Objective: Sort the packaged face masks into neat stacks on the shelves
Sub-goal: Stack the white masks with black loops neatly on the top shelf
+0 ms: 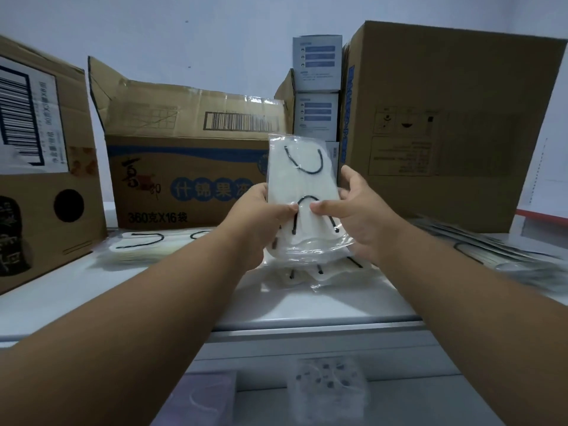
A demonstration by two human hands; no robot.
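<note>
Clear plastic wrap, white mask inside with black ear loops — the packaged face mask (302, 192) is held upright above the shelf (307, 305), at centre. Left hand (261, 216) grips its left edge, thumb pressed on the front near the lower loop, fingers curled behind. Right hand (353, 210) grips the right edge in the same way, thumb on the front, fingers behind the pack.

Directly below the held pack: a loose stack of like masks (316, 265) lying flat on the shelf, black loops showing. To the left, a second flat stack (138, 247), cream-toned. To the right, a blurred spread of greyish packs (498, 247).

Behind, along the wall — a cardboard box with blue printed lettering (184, 179), its top flap raised; a carton with a large barcode label (40, 167) at far left; a tall plain carton (445, 124) at right; small white-and-blue boxes (316, 87) stacked between the cartons.

Lower shelf: a purple pack (206, 398) and a white patterned pack (329, 388), both blurred.
</note>
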